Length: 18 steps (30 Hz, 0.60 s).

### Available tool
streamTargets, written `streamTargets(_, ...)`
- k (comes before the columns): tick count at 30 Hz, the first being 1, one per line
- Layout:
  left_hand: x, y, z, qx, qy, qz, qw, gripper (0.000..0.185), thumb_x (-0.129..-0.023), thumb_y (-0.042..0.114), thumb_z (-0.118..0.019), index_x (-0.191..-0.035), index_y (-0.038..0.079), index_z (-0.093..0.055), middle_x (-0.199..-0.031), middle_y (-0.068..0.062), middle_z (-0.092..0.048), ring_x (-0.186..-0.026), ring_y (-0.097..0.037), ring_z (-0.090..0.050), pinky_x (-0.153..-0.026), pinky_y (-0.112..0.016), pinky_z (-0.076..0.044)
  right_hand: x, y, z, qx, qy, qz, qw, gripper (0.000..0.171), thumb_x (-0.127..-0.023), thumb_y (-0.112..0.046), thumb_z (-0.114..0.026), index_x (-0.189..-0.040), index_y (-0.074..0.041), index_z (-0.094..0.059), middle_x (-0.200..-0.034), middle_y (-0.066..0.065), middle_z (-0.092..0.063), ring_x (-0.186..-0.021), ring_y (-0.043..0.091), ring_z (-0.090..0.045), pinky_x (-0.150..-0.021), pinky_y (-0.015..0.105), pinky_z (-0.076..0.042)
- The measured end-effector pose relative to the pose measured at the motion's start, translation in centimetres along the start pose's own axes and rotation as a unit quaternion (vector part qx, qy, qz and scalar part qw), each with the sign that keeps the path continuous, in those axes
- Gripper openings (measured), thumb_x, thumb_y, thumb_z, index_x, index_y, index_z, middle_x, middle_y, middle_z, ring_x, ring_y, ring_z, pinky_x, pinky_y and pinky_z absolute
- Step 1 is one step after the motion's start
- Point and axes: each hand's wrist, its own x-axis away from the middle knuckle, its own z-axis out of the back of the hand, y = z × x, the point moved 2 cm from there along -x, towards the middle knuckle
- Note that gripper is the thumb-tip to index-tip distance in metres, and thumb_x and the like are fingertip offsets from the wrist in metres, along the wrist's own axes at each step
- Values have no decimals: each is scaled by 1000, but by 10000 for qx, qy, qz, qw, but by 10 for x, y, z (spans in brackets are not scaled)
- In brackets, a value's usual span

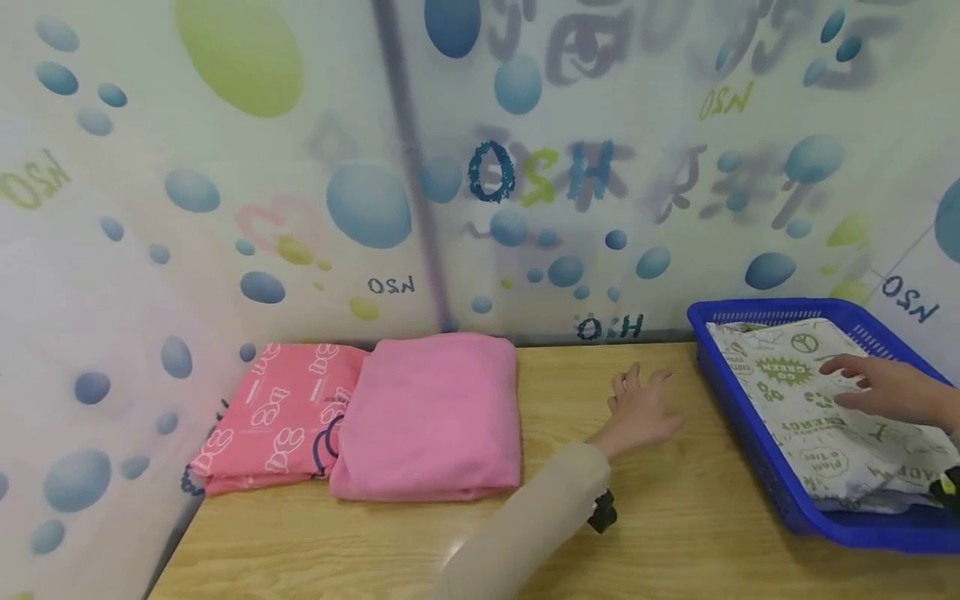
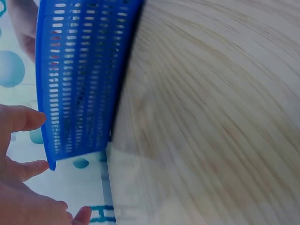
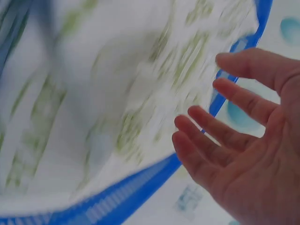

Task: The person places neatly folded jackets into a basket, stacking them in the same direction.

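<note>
My left hand is over the wooden table, between a folded pink cloth and a blue plastic basket. Its fingers are loosely spread and hold nothing; in the left wrist view they overlap the basket's rim. Above the basket, my right hand reaches in from the right with fingers extended. Beneath it lies a folded white cloth with green lettering and drawings, filling much of the basket. In the right wrist view this printed cloth is blurred, with the fingertips right by it.
A coral-pink folded fabric with white candy drawings lies on the left, partly under the plain pink cloth's edge. Behind the wooden table stands a white wall covering with blue and green bubbles. Similar covering closes the left side.
</note>
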Motion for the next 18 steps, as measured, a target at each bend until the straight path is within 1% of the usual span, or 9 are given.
streamTargets(4, 9, -18, 6, 138, -133, 23, 9998, 61, -87, 31, -66, -144, 26, -44, -153, -12, -21, -136, -26, -17, -94, -37, -31, -7, -28, -5, -146, 121, 626, 9979, 35, -84, -6, -70, -111, 12, -58, -107, 29, -60, -94, 47, -58, -75, 54, -50)
streamTargets(6, 12, -24, 9, 267, -208, 0, 9994, 61, -88, 31, -65, -145, 25, -43, -153, -12, -19, -137, -26, -15, -98, -40, -30, -10, -39, -5, -204, 200, 802, 9964, 33, -85, -5, -69, -112, 10, -58, -108, 26, -61, -94, 43, -59, -76, 52, -51)
streamTargets(10, 18, -33, 17, 422, -260, -65, 9988, 60, -90, 29, -64, -145, 23, -41, -154, -14, -17, -138, -28, -14, -101, -45, -29, -11, -59, -5, -394, 415, 1068, 9926, 32, -88, -4, -67, -116, 9, -58, -111, 26, -61, -93, 40, -61, -76, 51, -51)
streamTargets(15, 25, -42, 29, 493, -237, -78, 9985, 58, -91, 26, -64, -144, 21, -42, -154, -16, -16, -138, -31, -12, -102, -50, -28, -10, -84, -9, -465, 654, 1328, 9879, 33, -91, -6, -66, -120, 6, -57, -113, 23, -62, -94, 38, -62, -75, 50, -51)
streamTargets(18, 29, -46, 36, 412, -201, -82, 9989, 57, -91, 25, -63, -144, 21, -42, -155, -15, -14, -139, -32, -11, -103, -53, -27, -11, -95, -13, -443, 630, 1365, 9876, 35, -91, -8, -66, -121, 7, -56, -113, 24, -62, -94, 37, -61, -76, 51, -51)
